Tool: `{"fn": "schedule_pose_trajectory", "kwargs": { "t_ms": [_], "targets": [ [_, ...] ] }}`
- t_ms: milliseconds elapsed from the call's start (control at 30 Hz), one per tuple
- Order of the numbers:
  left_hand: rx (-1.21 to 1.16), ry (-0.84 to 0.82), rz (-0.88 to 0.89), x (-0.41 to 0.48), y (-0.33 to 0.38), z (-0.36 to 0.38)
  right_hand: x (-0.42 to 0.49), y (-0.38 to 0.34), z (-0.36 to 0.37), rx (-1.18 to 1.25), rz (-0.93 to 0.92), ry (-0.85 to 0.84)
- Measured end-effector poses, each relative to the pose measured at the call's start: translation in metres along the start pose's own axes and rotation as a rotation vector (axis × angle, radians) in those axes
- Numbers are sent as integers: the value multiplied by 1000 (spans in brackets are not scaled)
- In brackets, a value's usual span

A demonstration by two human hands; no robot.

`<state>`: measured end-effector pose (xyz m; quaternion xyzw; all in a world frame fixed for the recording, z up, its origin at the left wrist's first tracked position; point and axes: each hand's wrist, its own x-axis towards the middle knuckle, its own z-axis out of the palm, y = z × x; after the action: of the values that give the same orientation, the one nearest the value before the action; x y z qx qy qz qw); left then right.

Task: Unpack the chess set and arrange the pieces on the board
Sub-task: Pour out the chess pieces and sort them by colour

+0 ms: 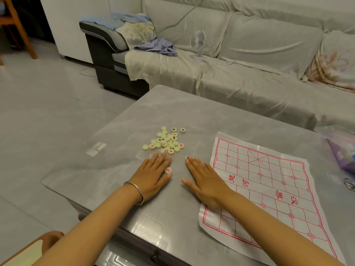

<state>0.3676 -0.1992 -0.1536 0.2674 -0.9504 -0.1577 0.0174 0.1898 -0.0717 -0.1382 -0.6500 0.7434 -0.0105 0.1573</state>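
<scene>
head view: we see both hands lying palm down on the grey worktop [192,116], in the lower middle of the frame. our left hand [153,173], with a silver bangle [135,191] on the wrist, is flat. its fingers [163,160] are straight and close together, gripping nothing, and their tips reach the near edge of the pile of chess pieces [165,140]. one loose piece with a red character [168,170] lies face up against the side of that hand, in the notch between forefinger and thumb.

our right hand [203,179] is flat too, its fingers straight and holding nothing. their tips touch a single small piece [186,157], partly hidden, so we cannot read its mark. the heel of this hand and the forearm lie over the left edge of the board [269,185], a white sheet printed with a red grid and red characters, spread at the right of the frame.

the pile sits at the centre of the frame, above the hands, on the bare worktop left of the board. it is made of cream round discs, some showing red or black characters, some blank side up, a few heaped on one another.

at the right edge of the frame a clear plastic bag [342,150] with something purple inside lies on the worktop. across the top, a grey sofa [249,54] carries a small white fan [198,43] and a crumpled striped cloth [157,47].
</scene>
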Motion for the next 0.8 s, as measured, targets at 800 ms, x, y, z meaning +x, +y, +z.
{"fn": "schedule_pose_trajectory", "kwargs": {
  "t_ms": [800],
  "targets": [
    [-119, 220, 39, 6, -12, -24, 48, 1, -14, 150, -11, 275]
  ]
}}
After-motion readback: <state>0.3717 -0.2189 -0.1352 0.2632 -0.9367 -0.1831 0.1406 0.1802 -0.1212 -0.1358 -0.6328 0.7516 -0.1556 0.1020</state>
